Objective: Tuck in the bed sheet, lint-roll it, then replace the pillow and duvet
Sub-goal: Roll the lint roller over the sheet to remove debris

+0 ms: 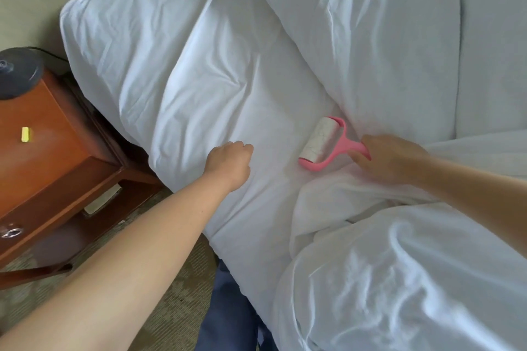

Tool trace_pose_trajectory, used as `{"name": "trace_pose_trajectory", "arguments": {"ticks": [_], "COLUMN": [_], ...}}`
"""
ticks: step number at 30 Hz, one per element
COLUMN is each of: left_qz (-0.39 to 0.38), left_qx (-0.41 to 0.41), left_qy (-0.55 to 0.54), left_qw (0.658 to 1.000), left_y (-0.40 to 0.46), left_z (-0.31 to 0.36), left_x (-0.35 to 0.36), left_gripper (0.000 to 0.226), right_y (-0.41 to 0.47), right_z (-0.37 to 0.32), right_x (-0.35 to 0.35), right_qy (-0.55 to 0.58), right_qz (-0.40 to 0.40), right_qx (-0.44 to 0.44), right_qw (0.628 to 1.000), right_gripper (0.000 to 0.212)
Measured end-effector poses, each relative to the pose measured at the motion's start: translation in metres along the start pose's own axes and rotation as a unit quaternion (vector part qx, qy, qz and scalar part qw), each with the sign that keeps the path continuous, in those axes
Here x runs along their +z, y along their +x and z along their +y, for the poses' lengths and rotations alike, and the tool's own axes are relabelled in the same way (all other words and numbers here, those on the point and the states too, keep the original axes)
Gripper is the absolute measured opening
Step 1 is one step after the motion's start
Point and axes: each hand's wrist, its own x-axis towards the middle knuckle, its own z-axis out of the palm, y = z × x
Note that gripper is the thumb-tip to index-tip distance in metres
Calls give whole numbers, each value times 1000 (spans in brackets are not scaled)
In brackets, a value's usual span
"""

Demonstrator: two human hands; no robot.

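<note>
A pink lint roller (320, 141) with a white sticky drum lies on the white bed sheet (256, 122) in the middle of the view. My right hand (390, 157) grips its pink handle. My left hand (229, 162) rests on the sheet to the left of the roller, fingers curled under and holding nothing. A white pillow (137, 45) lies at the head of the bed, upper left. The white duvet (399, 279) is bunched up at the lower right and along the far right side.
A wooden nightstand (51, 157) stands left of the bed, bearing a dark lamp base (17, 71) and a small yellow item (26, 134). Patterned carpet (171, 279) and my blue trouser leg (228, 308) show below the mattress edge.
</note>
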Motion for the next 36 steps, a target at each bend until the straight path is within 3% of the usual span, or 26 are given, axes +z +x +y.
{"name": "trace_pose_trajectory", "arguments": {"ticks": [5,9,16,24,29,36], "left_qz": [34,4,-5,-14,-12,26], "left_qx": [15,18,13,0,-13,4], "left_qy": [16,48,3,19,20,21], "left_qw": [999,999,1000,1000,1000,999], "left_y": [2,5,12,8,5,9], "left_z": [-14,-28,-42,-36,-14,-1], "left_x": [1,1,-1,0,-5,-5], "left_gripper": [32,37,36,34,24,17], "right_y": [30,60,92,71,41,53], "right_z": [-30,-62,-96,-76,-43,-67], "right_x": [-2,-9,-16,-11,-19,-18], "right_qy": [1,11,32,43,-22,-9], "right_qz": [4,26,36,14,-5,14], "right_qx": [-5,-16,-33,-24,0,-1], "right_qw": [1000,999,998,999,1000,1000], "right_gripper": [45,48,51,51,50,51]}}
